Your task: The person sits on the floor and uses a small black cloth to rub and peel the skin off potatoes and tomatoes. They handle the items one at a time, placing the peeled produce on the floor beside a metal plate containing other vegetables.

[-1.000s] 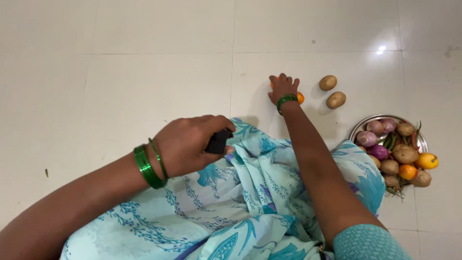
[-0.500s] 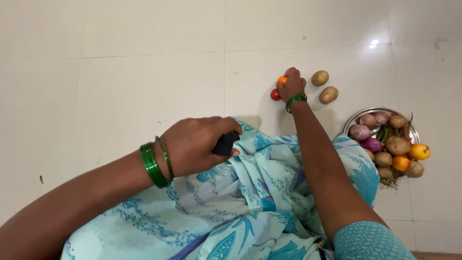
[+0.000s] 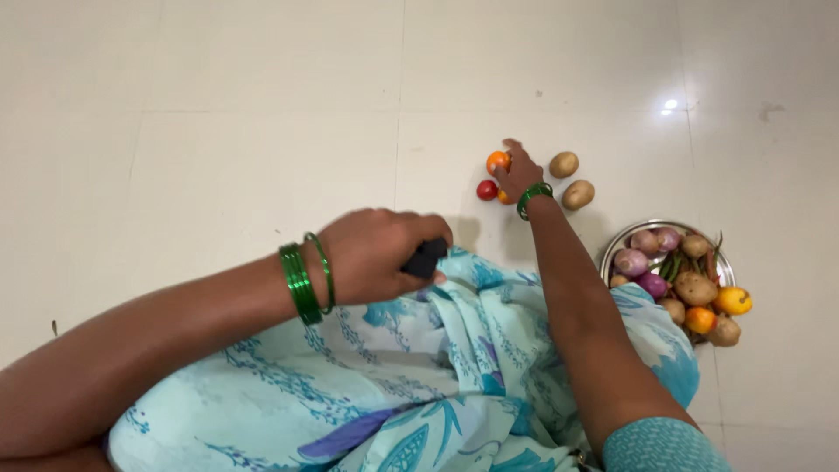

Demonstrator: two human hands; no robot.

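My right hand [image 3: 521, 172] reaches out over the white tiled floor and its fingers rest on an orange tomato [image 3: 497, 161]. A red tomato [image 3: 487, 190] lies just left of the hand, and another orange one [image 3: 504, 198] peeks out beneath the wrist. Two potatoes [image 3: 564, 163] [image 3: 578, 194] lie to the hand's right. My left hand [image 3: 377, 253], wearing green bangles, is closed around a black handle [image 3: 426, 259] above my light blue patterned cloth [image 3: 419, 367]. What the handle belongs to is hidden.
A round steel plate [image 3: 616, 242] at the right holds potatoes, purple onions, green chillies and orange and yellow tomatoes. White floor tiles [image 3: 218, 131] stretch to the left and far side.
My right hand has shifted among the tomatoes, uncovering a red one to its left and touching the orange one. The left hand keeps its grip on the black handle.
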